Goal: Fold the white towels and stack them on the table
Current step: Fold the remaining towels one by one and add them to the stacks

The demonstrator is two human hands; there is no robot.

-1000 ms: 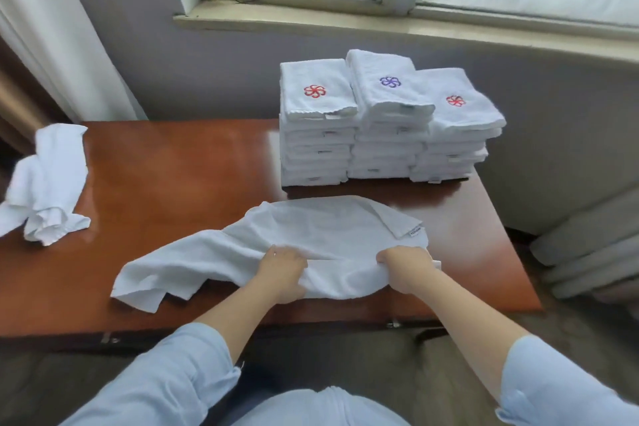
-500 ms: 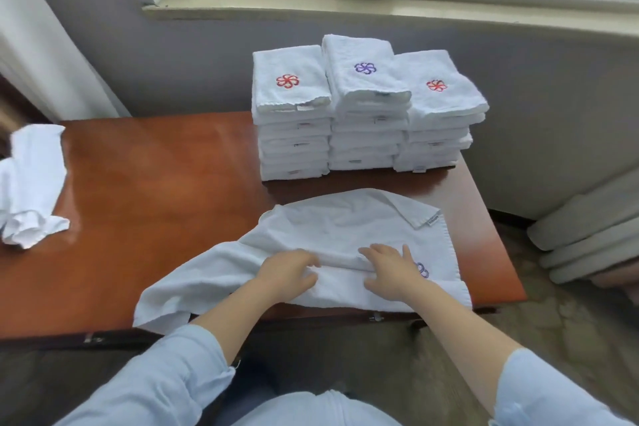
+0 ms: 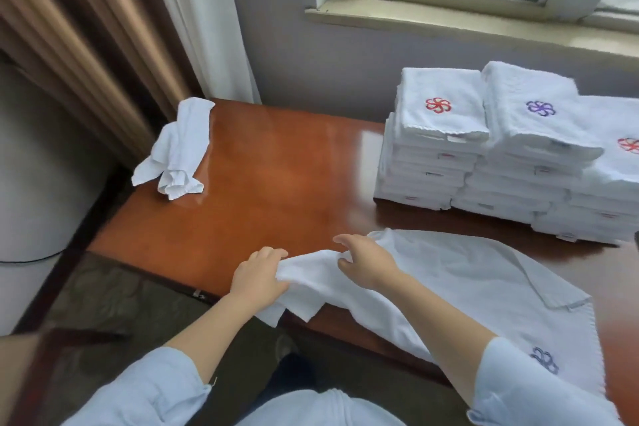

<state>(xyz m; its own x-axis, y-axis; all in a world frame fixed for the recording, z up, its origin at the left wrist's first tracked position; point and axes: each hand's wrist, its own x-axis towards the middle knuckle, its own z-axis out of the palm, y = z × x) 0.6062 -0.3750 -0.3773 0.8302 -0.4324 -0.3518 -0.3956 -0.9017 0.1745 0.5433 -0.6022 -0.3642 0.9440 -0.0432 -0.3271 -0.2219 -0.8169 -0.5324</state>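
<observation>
The towel (image 3: 466,280) lies half-spread along the near edge of the worktop (image 3: 276,176), its left end bunched. Your hands pressed its middle half a second ago. Now your left hand (image 3: 257,278) grips the bunch and your right hand (image 3: 366,264) pinches cloth just beside it, probably to straighten it before folding. Folded stacks (image 3: 484,156) stand behind, and a crumpled towel (image 3: 179,149) waits far left.

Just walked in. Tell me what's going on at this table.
A person is working on a white towel that lies unfolded along the near edge of the table. The left hand grips its bunched left end, and the right hand pinches the cloth just beside it. Three stacks of folded towels stand at the far right. A crumpled towel waits at the far left corner.
</observation>
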